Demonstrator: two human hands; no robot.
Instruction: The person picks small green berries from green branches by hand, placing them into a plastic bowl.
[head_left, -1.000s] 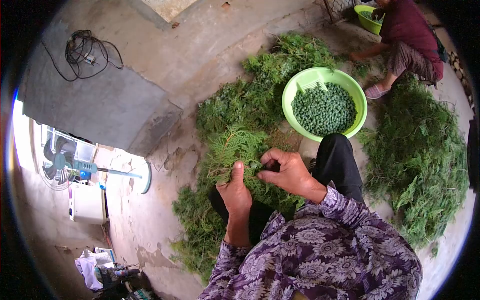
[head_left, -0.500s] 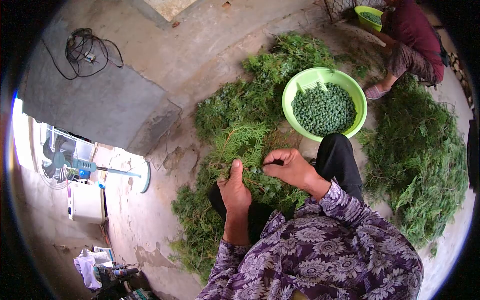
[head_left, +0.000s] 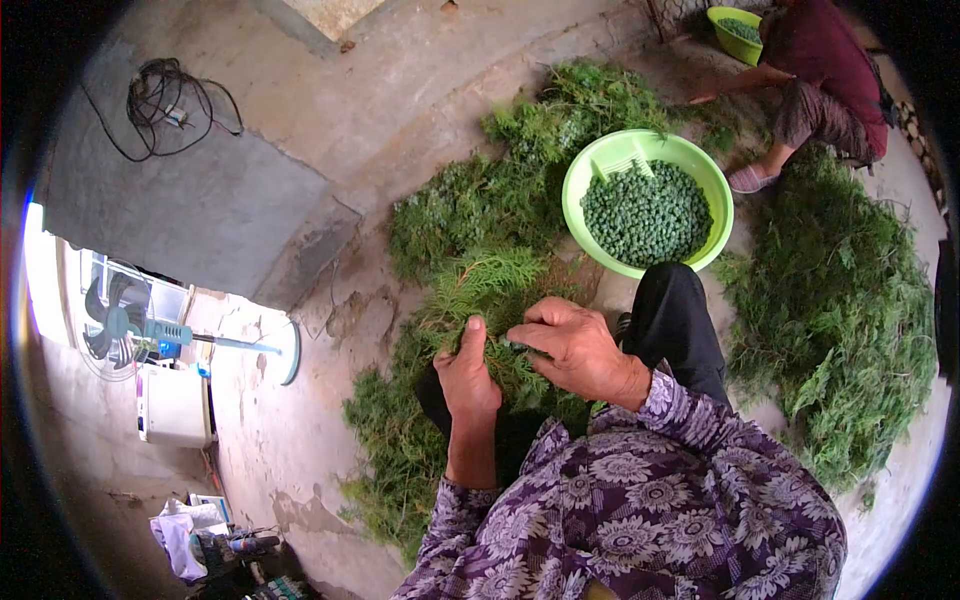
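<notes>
My left hand (head_left: pixel 467 377) grips a leafy green conifer branch (head_left: pixel 482 282) by its stem, thumb up along it. My right hand (head_left: pixel 572 347) pinches at the same branch just right of the left thumb, fingers closed on the foliage; what is between the fingertips is too small to tell. A lime-green plastic basin (head_left: pixel 700 171) full of small green berries (head_left: pixel 645 212) sits beyond my hands, above my black trouser knee (head_left: pixel 677 318). My sleeves are purple with a flower print.
Heaps of cut green branches lie on the concrete floor left (head_left: pixel 400 450), ahead (head_left: pixel 560 110) and right (head_left: pixel 850 320). Another person (head_left: pixel 820 70) in a dark red top sits at the far right beside a second green basin (head_left: pixel 738 30). A cable coil (head_left: pixel 170 100) and a fan (head_left: pixel 125 325) are at left.
My right hand has shifted along the branch, its fingers lowering onto the foliage near my left thumb. The other person's arm has stretched out to the left toward the heap.
</notes>
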